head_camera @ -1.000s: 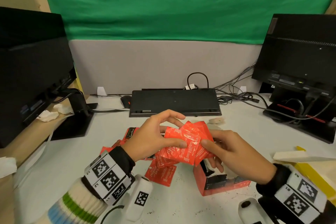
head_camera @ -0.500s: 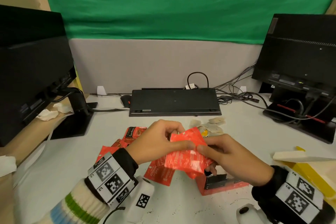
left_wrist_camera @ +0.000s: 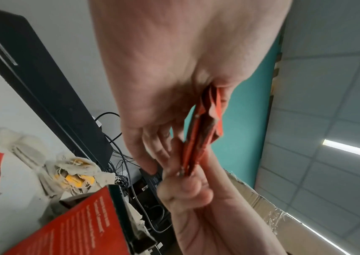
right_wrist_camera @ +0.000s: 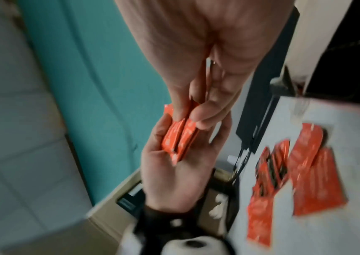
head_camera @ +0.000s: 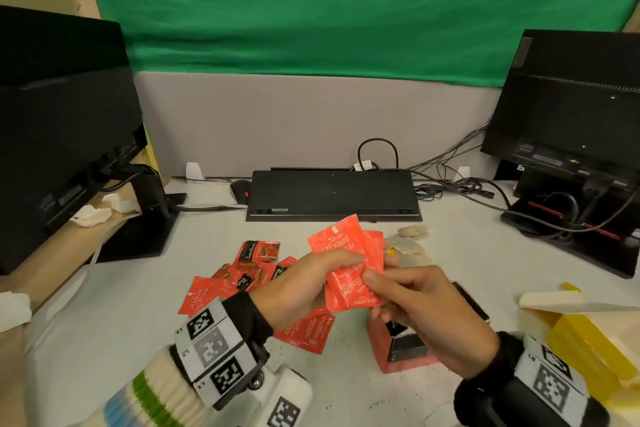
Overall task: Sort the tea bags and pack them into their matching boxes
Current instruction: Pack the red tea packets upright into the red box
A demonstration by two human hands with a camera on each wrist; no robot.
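Both hands hold a stack of orange-red tea bag sachets [head_camera: 349, 267] above the desk. My left hand [head_camera: 311, 284] grips the stack's left side, thumb on the front. My right hand [head_camera: 408, 302] pinches its lower right edge. The stack shows edge-on as red sachets [left_wrist_camera: 198, 138] in the left wrist view and as red sachets [right_wrist_camera: 179, 139] in the right wrist view. Under my right hand stands an open red tea box [head_camera: 398, 350]. More red sachets [head_camera: 304, 333] and darker red-and-black sachets [head_camera: 258, 251] lie on the desk to the left. Unwrapped pale tea bags [head_camera: 410, 243] with yellow tags lie behind.
A black keyboard [head_camera: 332, 194] lies upside down at the back. Monitors stand at the left [head_camera: 62, 135] and right [head_camera: 571, 107], with cables [head_camera: 460, 184] between them. A yellow box [head_camera: 588, 336] with an open pale lid sits at the right edge.
The fanned sachets have been squared into a tighter stack, dipped low, then raised and turned more upright. Both hands kept hold of them throughout.
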